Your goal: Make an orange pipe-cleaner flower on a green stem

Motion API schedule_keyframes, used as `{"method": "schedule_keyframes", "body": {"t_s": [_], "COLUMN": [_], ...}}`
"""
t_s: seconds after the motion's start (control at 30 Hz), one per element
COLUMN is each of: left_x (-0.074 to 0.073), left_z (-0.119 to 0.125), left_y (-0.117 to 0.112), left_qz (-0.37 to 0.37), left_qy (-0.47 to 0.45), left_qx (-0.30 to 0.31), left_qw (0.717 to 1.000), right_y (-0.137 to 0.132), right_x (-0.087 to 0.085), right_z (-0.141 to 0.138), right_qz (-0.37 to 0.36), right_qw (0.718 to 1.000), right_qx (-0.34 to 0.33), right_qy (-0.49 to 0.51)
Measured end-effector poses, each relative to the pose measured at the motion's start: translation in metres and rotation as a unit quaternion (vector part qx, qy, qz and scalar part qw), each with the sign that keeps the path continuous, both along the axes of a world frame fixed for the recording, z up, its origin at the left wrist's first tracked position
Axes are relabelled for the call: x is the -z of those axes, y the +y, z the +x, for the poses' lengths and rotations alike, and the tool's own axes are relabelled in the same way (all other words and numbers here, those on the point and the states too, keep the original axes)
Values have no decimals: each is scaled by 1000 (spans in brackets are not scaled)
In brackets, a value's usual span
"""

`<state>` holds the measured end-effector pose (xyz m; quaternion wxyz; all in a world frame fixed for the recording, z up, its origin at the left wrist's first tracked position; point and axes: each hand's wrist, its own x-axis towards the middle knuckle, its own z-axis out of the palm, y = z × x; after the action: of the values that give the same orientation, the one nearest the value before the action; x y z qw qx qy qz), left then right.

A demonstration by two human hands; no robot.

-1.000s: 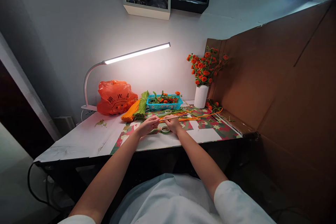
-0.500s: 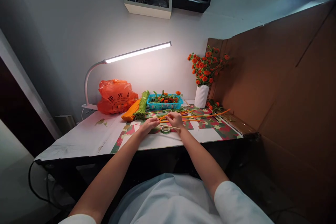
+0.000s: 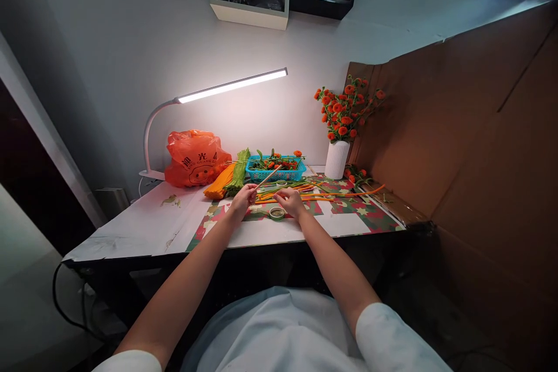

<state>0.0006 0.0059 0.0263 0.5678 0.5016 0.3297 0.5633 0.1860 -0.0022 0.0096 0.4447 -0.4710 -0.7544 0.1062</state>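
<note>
My left hand is closed on a thin pale stick, which slants up and to the right toward the basket. Just to its right, my right hand has its fingertips pinched together; what they hold, if anything, is too small to make out. Orange pipe cleaners lie on the table behind and beside my right hand, some partly hidden by it. In front of the hands a roll of green tape lies flat.
A blue basket of orange flowers stands behind the hands. Left of it are green pipe cleaners, orange pipe cleaners and a red plastic bag. A lamp hangs above. A white vase and cardboard stand right.
The stick has swung from lying toward my right wrist to pointing up and away. My hands have moved slightly apart, and the curved orange pipe cleaner between them no longer shows there.
</note>
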Motion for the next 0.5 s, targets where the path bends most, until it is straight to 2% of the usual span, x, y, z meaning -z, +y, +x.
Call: {"method": "schedule_keyframes", "body": {"t_s": [0.17, 0.3, 0.5], "left_x": [3, 3, 0], "left_z": [2, 3, 3], "left_y": [-10, -14, -14], "left_qz": [0, -16, -9], "left_qy": [50, 43, 19], "left_qx": [74, 115, 113], "left_qw": [996, 992, 993], "right_y": [2, 0, -1], "right_x": [4, 3, 1], "right_z": [0, 2, 1], "right_qz": [-4, -37, -87], "right_qw": [1000, 998, 993], "right_qx": [-11, -33, -65], "right_qy": [11, 23, 51]}}
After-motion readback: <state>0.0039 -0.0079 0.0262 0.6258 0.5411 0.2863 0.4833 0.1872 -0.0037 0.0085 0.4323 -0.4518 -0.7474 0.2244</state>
